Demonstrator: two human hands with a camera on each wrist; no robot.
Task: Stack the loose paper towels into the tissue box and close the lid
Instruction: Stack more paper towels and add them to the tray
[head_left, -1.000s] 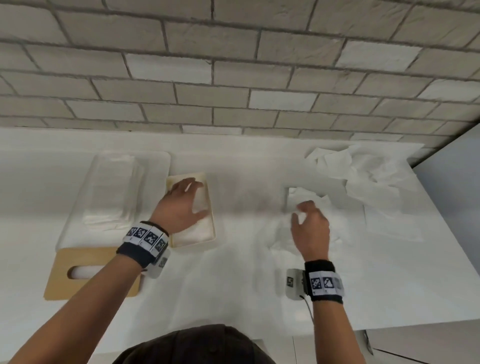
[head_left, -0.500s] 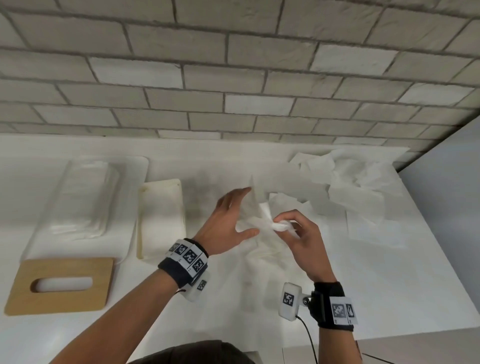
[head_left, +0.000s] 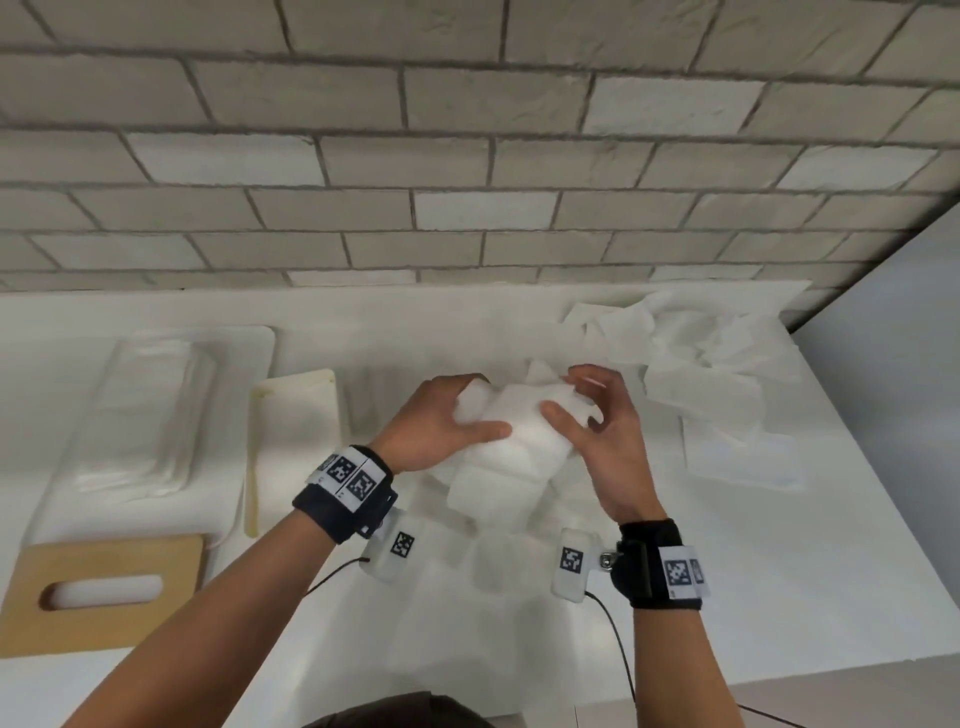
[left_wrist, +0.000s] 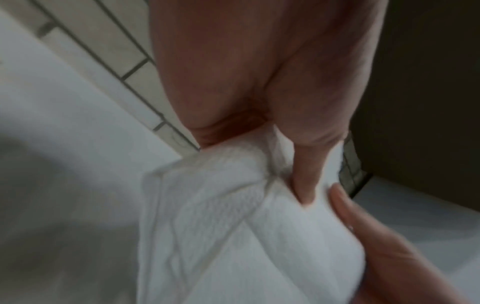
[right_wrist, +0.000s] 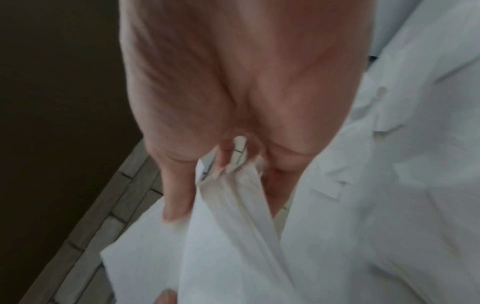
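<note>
A white paper towel (head_left: 511, 436) hangs bunched above the middle of the counter, held from both sides. My left hand (head_left: 485, 408) grips its left edge, thumb on the near face. My right hand (head_left: 563, 395) pinches its upper right edge. In the left wrist view the thumb (left_wrist: 306, 174) presses into the embossed towel (left_wrist: 228, 226). The right wrist view shows a folded towel edge (right_wrist: 233, 226) running between my fingers (right_wrist: 179, 195). A cream open tray (head_left: 253, 467) with flat towels in it lies left of my hands. The wooden slotted lid (head_left: 171, 613) lies at the front left.
A clear plastic cover (head_left: 150, 410) rests on a white board at the far left. A heap of loose crumpled towels (head_left: 701, 364) fills the back right corner, with flat sheets (head_left: 737, 457) nearer. A brick wall stands behind; the counter edge runs along the right and front.
My left hand left the cream tray and moved right to meet my right hand. Together they lifted a towel off the counter and now hold it bunched between them.
</note>
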